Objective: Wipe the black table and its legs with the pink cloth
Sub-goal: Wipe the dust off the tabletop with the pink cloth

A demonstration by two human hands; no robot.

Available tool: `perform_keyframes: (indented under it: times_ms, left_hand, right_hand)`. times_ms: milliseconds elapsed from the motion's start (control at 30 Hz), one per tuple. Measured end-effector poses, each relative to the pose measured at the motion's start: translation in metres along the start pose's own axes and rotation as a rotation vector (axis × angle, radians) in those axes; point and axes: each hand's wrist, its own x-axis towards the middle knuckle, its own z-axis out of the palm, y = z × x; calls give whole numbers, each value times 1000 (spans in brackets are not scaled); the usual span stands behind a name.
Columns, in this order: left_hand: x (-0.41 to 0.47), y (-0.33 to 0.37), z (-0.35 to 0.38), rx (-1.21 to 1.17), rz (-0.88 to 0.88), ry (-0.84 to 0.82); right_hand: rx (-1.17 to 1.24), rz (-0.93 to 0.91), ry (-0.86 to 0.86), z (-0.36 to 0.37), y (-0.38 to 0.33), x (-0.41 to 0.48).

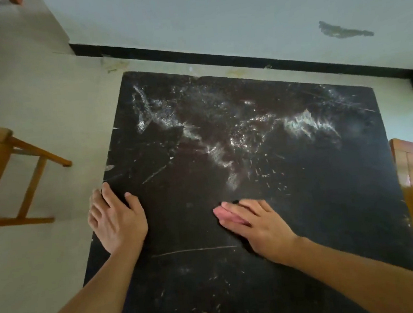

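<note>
In the head view, the right hand (255,225) is pressing flat, fingers straight, on the pink cloth (227,216), which is peeking out under its fingertips at the near middle of the black table (305,197), probably to spread wiping pressure. The left hand (117,220) is lying open over the left edge, apparently bracing the table. White smears (223,134) are lying farther off.

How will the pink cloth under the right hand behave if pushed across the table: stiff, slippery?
Probably floppy and thin: the pink cloth lies squashed almost out of sight under the flat right hand. Likely light, so it moves only with the palm pressing. It may drag rather than glide, since the black table looks scratched and dusty.
</note>
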Motion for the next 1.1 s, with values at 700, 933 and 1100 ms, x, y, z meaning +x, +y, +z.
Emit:
perform_keyframes:
  times_ms: [700, 933, 1100]
  left_hand:
    - [6, 0, 1, 60, -10, -37]
    - [5, -3, 1, 67, -3, -26]
    - [3, 1, -1, 67, -17, -29]
  right_hand:
    - [30, 535, 106, 0, 91, 125]
    - [96, 529, 260, -36, 83, 156]
    - [127, -70, 71, 23, -2, 122]
